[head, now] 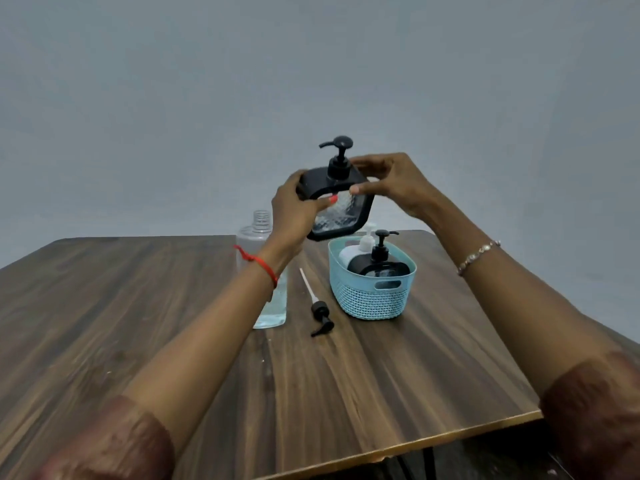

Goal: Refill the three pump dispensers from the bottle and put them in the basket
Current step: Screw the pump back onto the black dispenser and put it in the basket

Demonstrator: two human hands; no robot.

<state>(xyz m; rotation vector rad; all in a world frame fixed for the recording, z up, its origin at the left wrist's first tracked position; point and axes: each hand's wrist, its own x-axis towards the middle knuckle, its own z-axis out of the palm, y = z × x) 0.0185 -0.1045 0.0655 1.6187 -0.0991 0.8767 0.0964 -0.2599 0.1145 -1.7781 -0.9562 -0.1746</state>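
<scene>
Held item: black square dispenser point(341, 199) with its pump head point(339, 150) on top, raised in the air above the far left end of the basket point(372, 296) and slightly tilted.
Left grip: the left hand point(294, 209) grasps the dispenser's left side, with the thumb across the clear patterned front.
Right grip: the right hand point(394, 185) grasps the upper right corner, thumb on the front and fingers behind.
Basket contents: a black dispenser point(377, 266) stands inside, with a white dispenser point(358, 249) behind it.
Bench point(381, 375): the bottle point(258, 233) stands upright with its neck open. A loose pump point(318, 310) with its tube lies between bottle and basket.
Step in hand: probably the placing of the third dispenser. It is best levelled first, then lowered straight down beside the other two. The spout should stay clear of their pumps, and both hands should let go only once the base sits flat.
Hidden or unclear: the left forearm covers the bottle's middle. The patterned window blurs the fill level. The free room left in the basket cannot be seen, nor whether the pump collar is tight.
</scene>
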